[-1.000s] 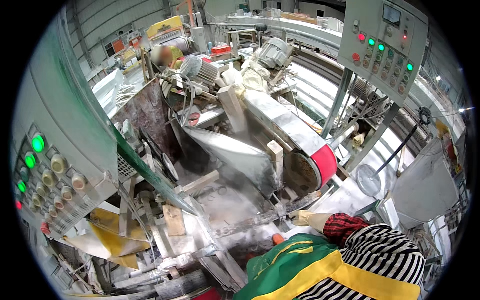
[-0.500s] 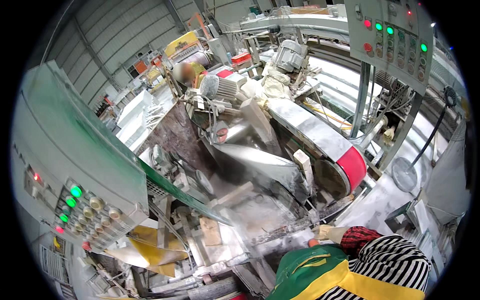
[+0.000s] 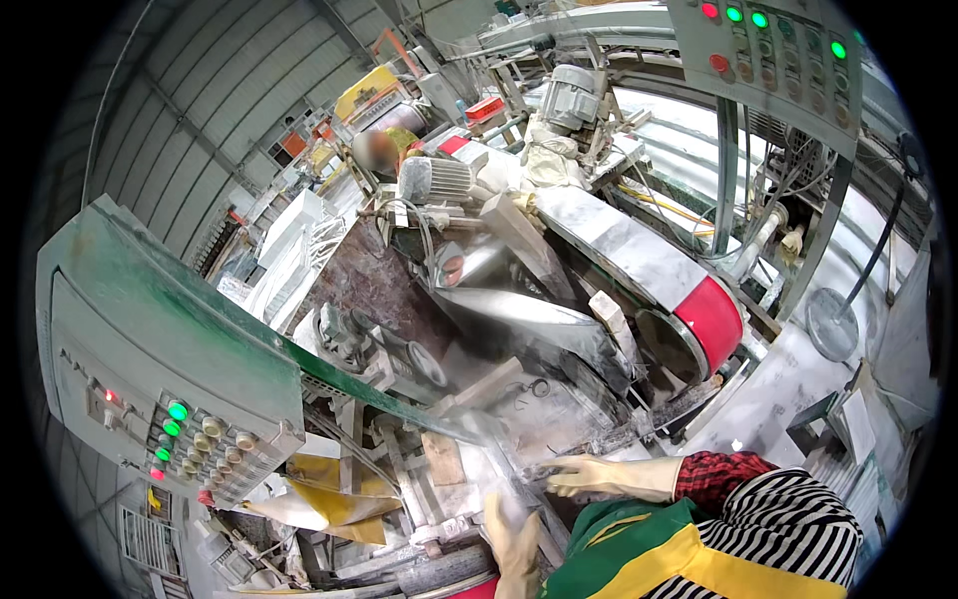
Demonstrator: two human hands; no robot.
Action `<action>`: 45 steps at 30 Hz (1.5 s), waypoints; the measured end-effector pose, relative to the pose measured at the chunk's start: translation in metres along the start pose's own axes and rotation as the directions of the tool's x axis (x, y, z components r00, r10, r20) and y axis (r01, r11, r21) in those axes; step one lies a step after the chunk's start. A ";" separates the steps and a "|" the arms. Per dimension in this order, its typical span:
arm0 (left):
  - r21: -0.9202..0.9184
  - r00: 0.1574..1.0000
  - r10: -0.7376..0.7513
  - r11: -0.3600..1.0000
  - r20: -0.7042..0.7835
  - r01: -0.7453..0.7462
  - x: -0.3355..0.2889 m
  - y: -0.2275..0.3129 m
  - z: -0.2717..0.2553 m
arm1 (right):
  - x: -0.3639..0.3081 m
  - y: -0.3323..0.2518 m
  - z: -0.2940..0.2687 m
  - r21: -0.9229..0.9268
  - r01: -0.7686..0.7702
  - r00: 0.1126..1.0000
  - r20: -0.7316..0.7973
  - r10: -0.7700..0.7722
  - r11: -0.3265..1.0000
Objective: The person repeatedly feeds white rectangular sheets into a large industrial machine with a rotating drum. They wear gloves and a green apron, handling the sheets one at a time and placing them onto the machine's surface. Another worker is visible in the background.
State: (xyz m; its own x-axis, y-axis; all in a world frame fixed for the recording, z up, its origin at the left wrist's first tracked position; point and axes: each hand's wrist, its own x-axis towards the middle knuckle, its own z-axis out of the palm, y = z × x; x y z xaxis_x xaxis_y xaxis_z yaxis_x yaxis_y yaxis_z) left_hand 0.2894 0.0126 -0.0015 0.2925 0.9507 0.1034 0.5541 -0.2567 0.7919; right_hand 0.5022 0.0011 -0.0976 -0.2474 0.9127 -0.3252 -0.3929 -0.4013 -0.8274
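Observation:
Both my hands wear cream gloves. My left hand [image 3: 513,547] is raised at the lower middle, thumb and fingers apart. A pale, blurred patch shows between them; whether it is something the hand touches is unclear. My right hand [image 3: 599,477] reaches in from the right with its fingers stretched out toward the left, near the dusty front edge of the machine bed [image 3: 559,409]. Its fingertips look dark, and I make out nothing gripped in it. Ahead of my hands, a wooden block [image 3: 442,459] lies among the dusty machine parts.
A control box with lit buttons [image 3: 180,399] stands at left, another control panel [image 3: 768,60] at upper right. A belt with a red end [image 3: 711,321] runs beyond my right hand. Motors [image 3: 435,181] and a round-based stand [image 3: 831,324] are around. Another person [image 3: 384,150] is farther back.
My left hand has come into view at the lower middle. My right hand has extended leftward with its fingers out. The view has shifted slightly, moving the machinery in the picture.

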 end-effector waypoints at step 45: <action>-0.580 0.915 -0.218 0.717 0.340 0.387 0.073 0.063 0.015 | -0.114 -0.110 0.029 0.109 0.116 0.992 -0.054 -0.110 0.987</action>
State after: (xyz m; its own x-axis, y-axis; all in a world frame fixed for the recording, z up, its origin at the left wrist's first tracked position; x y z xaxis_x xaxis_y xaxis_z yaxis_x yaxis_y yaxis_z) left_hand 0.3578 0.0633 0.0470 0.4115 0.8664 -0.2829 0.0587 0.2846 0.9568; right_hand 0.5484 -0.0607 0.0439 -0.1545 0.9542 -0.2563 -0.5129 -0.2992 -0.8046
